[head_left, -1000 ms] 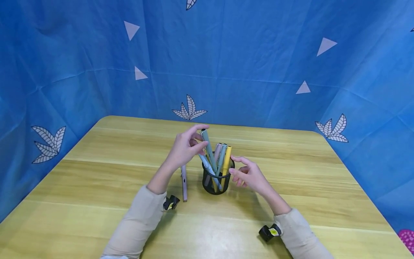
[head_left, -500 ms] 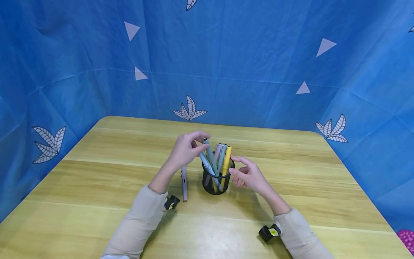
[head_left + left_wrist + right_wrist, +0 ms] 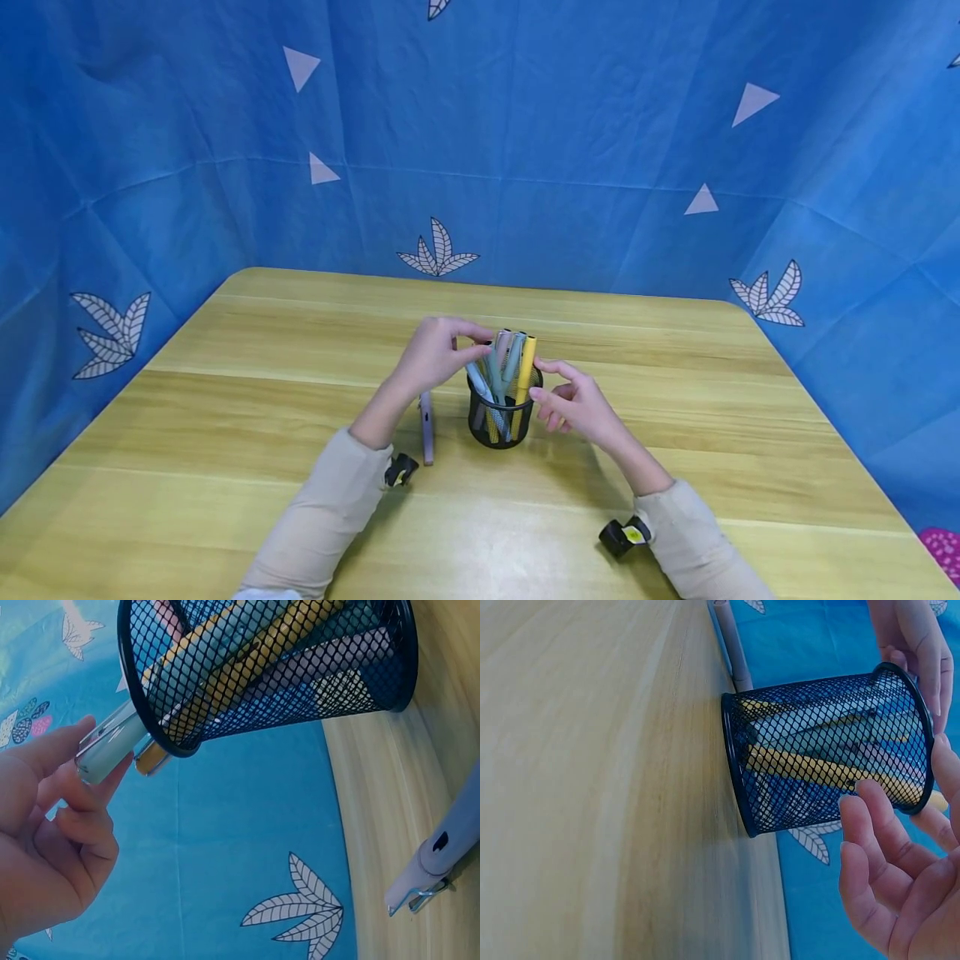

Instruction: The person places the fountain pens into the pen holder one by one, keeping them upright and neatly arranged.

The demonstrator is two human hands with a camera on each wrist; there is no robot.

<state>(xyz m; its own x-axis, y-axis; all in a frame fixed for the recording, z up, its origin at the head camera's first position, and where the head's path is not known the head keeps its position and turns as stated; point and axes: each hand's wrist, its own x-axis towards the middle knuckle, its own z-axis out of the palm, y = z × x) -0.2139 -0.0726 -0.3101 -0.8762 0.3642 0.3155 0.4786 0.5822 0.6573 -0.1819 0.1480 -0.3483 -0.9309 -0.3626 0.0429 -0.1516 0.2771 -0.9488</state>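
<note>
A black mesh pen holder (image 3: 480, 431) stands upright on the table with several capped pens in it. My left hand (image 3: 435, 357) is at its upper left side and pinches the cap end of a green pen (image 3: 112, 748) between thumb and fingers; the pen's lower part is inside the mesh. A light blue pen (image 3: 477, 380) leans beside it, and a yellow pen (image 3: 527, 364) stands at the right. With thumb and index finger, my right hand (image 3: 579, 405) holds the holder's rim from the right; its other fingers are curled near the mesh.
A purple pen (image 3: 427, 429) lies on the wooden table (image 3: 247, 392) left of the holder, below my left forearm. A blue patterned cloth (image 3: 570, 167) hangs behind the table and at its sides. Each wrist wears a small black camera.
My left hand has lowered and moved slightly right, and the green pen has slid deeper into the pen holder. My right hand has kept its place on the rim.
</note>
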